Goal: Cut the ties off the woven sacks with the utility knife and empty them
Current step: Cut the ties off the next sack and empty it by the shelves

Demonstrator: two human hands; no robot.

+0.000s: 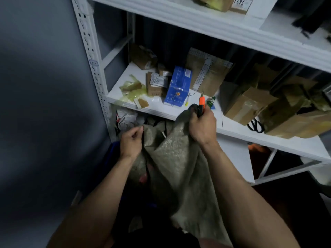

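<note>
A grey-green woven sack [176, 158] hangs in front of me, below the shelf edge. My right hand [202, 124] grips the sack's upper edge together with an orange and black utility knife [201, 104], whose blade end points up. My left hand [131, 142] pinches the sack's left edge with curled fingers. Something pink shows inside the sack near its lower left fold. The sack's bottom is hidden between my forearms.
A white metal shelf [232, 129] stands ahead with brown cardboard parcels [249, 104], a blue packet [177, 86], tape scraps [132, 90] and black scissors [256, 125]. A grey wall [44, 86] is on the left. Crumpled packaging [127, 117] lies under the shelf.
</note>
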